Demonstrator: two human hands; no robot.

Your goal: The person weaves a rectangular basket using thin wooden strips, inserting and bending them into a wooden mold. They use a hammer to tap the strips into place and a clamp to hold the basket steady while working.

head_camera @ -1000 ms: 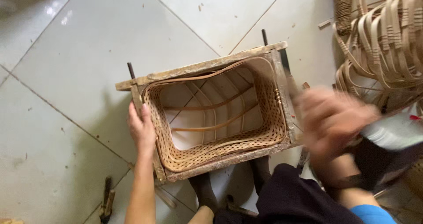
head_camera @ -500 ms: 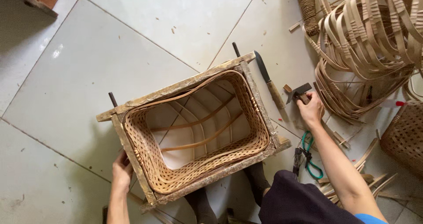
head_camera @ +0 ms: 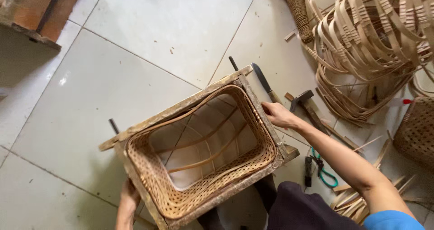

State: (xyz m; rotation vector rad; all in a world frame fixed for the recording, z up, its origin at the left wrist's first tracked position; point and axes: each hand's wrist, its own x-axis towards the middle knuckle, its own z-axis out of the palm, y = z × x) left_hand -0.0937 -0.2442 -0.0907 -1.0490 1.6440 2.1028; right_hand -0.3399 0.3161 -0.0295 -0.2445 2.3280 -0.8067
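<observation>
The left hand [head_camera: 128, 198] sits low in the view, near the bottom edge, at the end of a bare forearm that rises straight up from below. Its fingers are curled and pressed close together, closed in a grip, with the back of the hand facing up. The right hand [head_camera: 278, 115] is stretched well forward and to the right of the left. Its arm runs in a long diagonal from a blue sleeve at the lower right corner, bare from the sleeve to the wrist, and almost straight at the elbow. The right fingers are bent loosely downward, the knuckles raised, the thumb tucked toward the palm.
</observation>
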